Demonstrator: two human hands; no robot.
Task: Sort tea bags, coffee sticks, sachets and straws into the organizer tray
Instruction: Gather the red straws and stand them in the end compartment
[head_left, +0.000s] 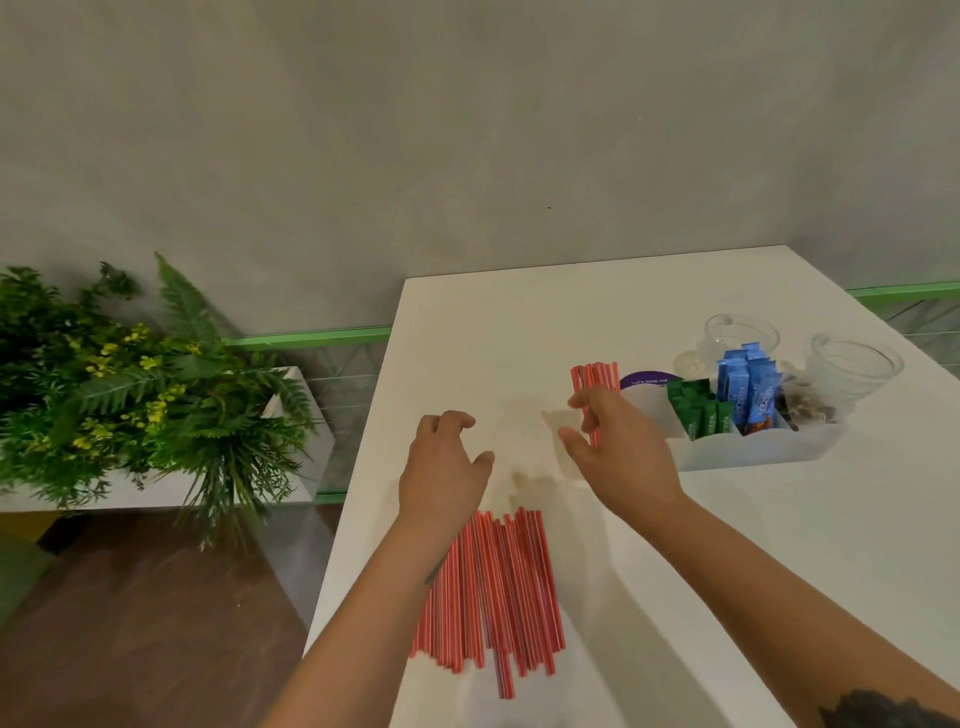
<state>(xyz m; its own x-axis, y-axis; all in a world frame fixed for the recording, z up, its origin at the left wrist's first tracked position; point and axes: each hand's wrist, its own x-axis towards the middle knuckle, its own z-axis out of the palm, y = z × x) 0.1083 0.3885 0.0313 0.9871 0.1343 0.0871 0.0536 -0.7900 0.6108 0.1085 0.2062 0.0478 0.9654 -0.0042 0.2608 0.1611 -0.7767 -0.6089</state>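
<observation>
Gripping small bundle of red striped straws (595, 387) in right hand (613, 452); left hand (447, 467) loosely spread above white tabletop (493, 332), grey wall (415, 130) behind.

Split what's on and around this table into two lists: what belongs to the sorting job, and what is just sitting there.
Part of the job:
- white plastic organizer tray
- loose red striped straws on the table
- bunch of red striped straws held by the right hand
- green sachets
- blue coffee sticks

Just there:
- two clear glass cups
- green leafy plant
- purple round sign
</observation>
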